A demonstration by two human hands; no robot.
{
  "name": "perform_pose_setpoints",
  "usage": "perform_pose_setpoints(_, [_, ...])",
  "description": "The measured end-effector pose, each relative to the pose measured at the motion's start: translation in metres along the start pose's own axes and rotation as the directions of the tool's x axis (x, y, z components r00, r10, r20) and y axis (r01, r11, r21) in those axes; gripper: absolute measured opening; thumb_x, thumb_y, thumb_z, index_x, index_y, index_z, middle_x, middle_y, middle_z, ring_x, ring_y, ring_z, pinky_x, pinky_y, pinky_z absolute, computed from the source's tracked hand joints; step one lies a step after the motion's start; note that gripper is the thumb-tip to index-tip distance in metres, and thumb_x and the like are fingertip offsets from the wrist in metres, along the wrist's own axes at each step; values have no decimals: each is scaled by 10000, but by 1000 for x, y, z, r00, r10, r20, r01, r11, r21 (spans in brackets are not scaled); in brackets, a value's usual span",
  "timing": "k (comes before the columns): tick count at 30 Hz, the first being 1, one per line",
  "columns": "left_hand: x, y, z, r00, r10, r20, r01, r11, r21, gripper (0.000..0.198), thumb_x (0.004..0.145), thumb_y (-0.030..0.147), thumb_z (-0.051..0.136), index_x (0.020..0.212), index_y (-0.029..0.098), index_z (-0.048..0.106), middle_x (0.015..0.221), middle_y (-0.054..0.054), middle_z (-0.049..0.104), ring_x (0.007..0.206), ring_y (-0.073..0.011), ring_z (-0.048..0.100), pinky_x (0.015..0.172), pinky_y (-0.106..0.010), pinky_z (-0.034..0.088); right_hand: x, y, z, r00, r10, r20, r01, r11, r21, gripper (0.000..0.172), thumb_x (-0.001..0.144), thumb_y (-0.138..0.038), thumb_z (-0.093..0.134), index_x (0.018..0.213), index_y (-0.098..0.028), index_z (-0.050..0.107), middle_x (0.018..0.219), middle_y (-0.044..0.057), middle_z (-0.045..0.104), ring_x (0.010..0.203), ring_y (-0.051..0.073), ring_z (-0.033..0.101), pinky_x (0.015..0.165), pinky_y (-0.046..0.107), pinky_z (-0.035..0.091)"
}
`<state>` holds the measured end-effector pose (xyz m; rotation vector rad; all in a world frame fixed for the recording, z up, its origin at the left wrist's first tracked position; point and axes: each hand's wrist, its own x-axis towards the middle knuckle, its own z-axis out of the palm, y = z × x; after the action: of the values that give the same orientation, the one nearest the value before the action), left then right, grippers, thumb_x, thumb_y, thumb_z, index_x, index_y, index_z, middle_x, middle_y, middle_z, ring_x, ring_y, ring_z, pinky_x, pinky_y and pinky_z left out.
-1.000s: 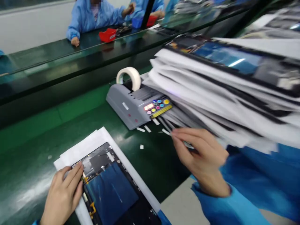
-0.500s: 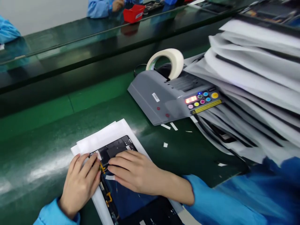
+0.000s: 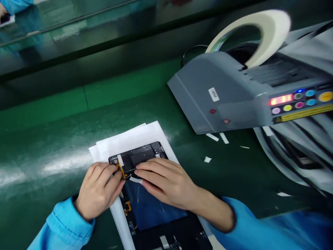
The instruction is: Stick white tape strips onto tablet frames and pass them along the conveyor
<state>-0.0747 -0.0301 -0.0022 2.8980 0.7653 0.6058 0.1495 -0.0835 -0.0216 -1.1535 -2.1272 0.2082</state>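
Observation:
An opened tablet [image 3: 153, 215] lies inner side up on white sheets [image 3: 119, 140], with a dark blue surface in its middle and an orange flex cable [image 3: 128, 206] along its left side. My right hand [image 3: 166, 178] reaches over its upper part, fingers closed, pinching a short strip of white tape [image 3: 136, 180]. At the tablet's left edge, my left hand [image 3: 100, 189] has its fingers bent together beside the cable; what sits under its fingertips is hidden. Another white strip [image 3: 120, 160] is stuck near the upper left corner.
A grey tape dispenser [image 3: 221, 93] with lit buttons carries a large roll of cream tape [image 3: 275, 31] at the right. Small white tape scraps [image 3: 207, 159] lie on the green bench [image 3: 52, 139]. Stacked white padded sheets [image 3: 319, 146] stand at far right. A co-worker's blue sleeve [image 3: 19, 5] shows top left.
The view has come closer to the dispenser and shifted. My left fingers have slid down the tablet's edge, nearer my right fingertips, uncovering the corner strip. The tape strip's left end now reaches my left fingertips.

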Motion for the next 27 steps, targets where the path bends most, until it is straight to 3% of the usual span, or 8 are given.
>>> perform_pose_setpoints(7, [-10, 15, -3, 999, -23, 31, 23, 999, -22, 147, 901, 195, 585, 1000, 113, 655, 969, -79, 688, 914, -220, 571, 868, -386, 464, -2, -4, 1, 990, -61, 127, 65, 998, -26, 220, 945, -213, 488, 1085, -137, 639, 1149, 40, 680, 996, 218, 559, 847, 376, 468])
perform_pose_setpoints(16, [-16, 19, -1, 998, -25, 57, 24, 1000, 1, 190, 906, 201, 564, 1043, 119, 666, 1003, -83, 690, 947, -223, 589, 909, -397, 459, 5, -9, -5, 964, -29, 263, 22, 999, 29, 251, 933, -162, 463, 1102, -96, 636, 1101, 89, 662, 1003, 215, 548, 954, 392, 468])
perform_pose_setpoints(27, [-15, 21, -1, 997, -31, 70, 30, 999, 10, 214, 923, 217, 533, 1062, 119, 663, 1021, -75, 693, 944, -225, 587, 898, -396, 475, 9, -12, -15, 943, -10, 332, 16, 1000, -17, 282, 949, -184, 429, 1120, -108, 640, 1154, 83, 662, 1037, 218, 582, 998, 422, 475])
